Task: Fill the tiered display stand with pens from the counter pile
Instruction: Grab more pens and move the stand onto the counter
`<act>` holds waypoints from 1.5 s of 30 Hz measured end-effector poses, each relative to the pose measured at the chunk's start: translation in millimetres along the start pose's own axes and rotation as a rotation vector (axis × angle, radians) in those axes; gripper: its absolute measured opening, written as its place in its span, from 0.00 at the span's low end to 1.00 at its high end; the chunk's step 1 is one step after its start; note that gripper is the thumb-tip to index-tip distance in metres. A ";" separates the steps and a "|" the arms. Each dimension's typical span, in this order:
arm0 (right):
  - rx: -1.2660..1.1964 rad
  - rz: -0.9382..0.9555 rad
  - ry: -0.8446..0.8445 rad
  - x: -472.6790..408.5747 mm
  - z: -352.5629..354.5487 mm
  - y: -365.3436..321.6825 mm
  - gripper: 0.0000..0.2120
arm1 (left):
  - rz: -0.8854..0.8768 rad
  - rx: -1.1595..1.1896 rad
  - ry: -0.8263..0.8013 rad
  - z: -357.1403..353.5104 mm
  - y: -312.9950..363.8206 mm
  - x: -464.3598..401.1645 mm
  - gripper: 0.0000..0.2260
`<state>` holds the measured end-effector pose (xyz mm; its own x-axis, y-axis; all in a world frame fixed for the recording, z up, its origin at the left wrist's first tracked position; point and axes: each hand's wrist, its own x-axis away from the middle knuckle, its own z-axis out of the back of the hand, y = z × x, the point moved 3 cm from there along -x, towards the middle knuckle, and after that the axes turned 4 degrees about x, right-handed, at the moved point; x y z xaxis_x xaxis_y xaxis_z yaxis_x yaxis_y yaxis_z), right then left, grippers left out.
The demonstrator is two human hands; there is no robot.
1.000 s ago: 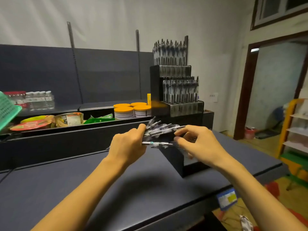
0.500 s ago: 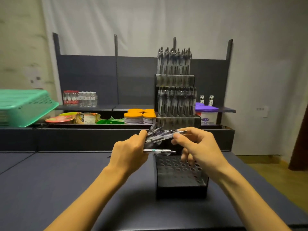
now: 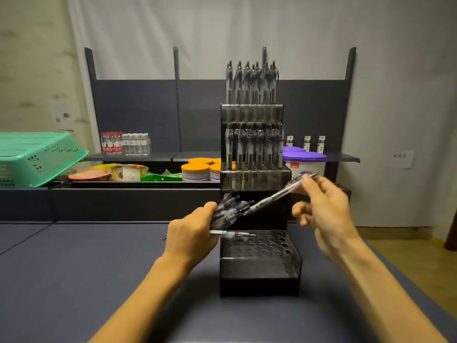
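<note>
My left hand grips a fanned bundle of pens just above the stand; my right hand pinches one pen above it. That bundle could spill if my grip loosens. Behind the stand's empty front tier, filled tiers crowd the approach; the bench left offers room.

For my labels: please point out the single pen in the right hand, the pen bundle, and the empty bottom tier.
single pen [image 3: 277,196], head view, mid-barrel.
pen bundle [image 3: 228,210], head view, clustered barrels.
bottom tier [image 3: 269,245], head view, holed top plate.
</note>
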<state>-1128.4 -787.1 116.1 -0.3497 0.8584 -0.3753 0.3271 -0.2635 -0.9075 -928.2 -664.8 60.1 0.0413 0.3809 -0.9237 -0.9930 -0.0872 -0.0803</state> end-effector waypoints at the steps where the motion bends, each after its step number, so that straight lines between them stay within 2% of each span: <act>1: 0.011 0.042 0.032 -3.2 3.4 -1.8 0.07 | 0.024 0.004 0.021 -2.9 -1.7 2.9 0.10; 5: 0.180 0.246 0.098 -10.7 13.3 -5.7 0.04 | 0.013 0.045 0.082 -14.6 -4.3 19.7 0.12; 10: 0.397 0.350 0.115 -19.0 13.2 0.4 0.06 | 0.056 0.026 0.161 -16.8 -11.5 25.3 0.14; 20: 0.569 0.291 -0.011 -21.0 -1.6 27.1 0.06 | 0.116 -0.013 0.162 -16.6 -13.9 33.7 0.11; 26: 0.710 0.358 0.084 -14.3 0.8 22.7 0.06 | 0.091 -0.024 0.129 -15.3 -6.9 36.5 0.16; 31: 0.878 0.224 -0.018 -8.3 0.9 39.1 0.08 | 0.118 -0.015 0.127 -12.1 -8.5 41.0 0.16; 34: 0.870 0.224 0.022 -3.5 2.3 36.4 0.10 | 0.126 -0.026 0.121 -12.0 -8.8 42.2 0.15; 38: 0.879 0.316 0.125 8.8 1.3 23.7 0.10 | 0.121 -0.030 0.120 -11.8 -6.8 41.2 0.13; 40: 0.847 0.327 0.048 15.3 -3.8 19.7 0.07 | 0.115 -0.034 0.112 -12.1 -7.1 41.3 0.12; 45: 0.729 0.217 -0.401 34.7 -29.2 23.2 0.08 | 0.131 -0.058 0.110 -12.2 -6.6 42.2 0.11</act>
<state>-1107.4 -750.6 87.5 -0.6733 0.5723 -0.4681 -0.1750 -0.7385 -0.6511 -918.6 -659.4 17.1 -0.0725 0.2600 -0.9629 -0.9827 -0.1833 0.0245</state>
